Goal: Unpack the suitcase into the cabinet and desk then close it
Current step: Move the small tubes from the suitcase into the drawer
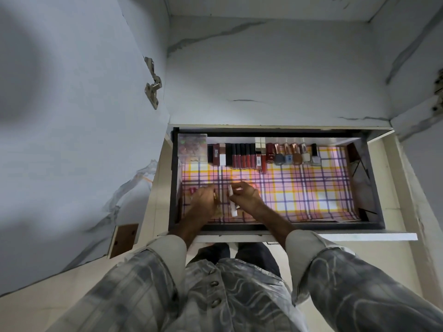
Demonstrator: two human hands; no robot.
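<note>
Head: fingers [236, 186] around white tube [232, 204]

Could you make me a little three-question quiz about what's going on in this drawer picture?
1. True or false: the open drawer is lined with a plaid sheet.
2. Where do the nail polish bottles stand? A) along the drawer's far edge B) at its near edge C) on the floor
3. Fill in: the right hand holds a slim ___ tube.

Key: 1 true. 2 A. 3 white. The left hand holds small items too, but they are too blurred to name.
</note>
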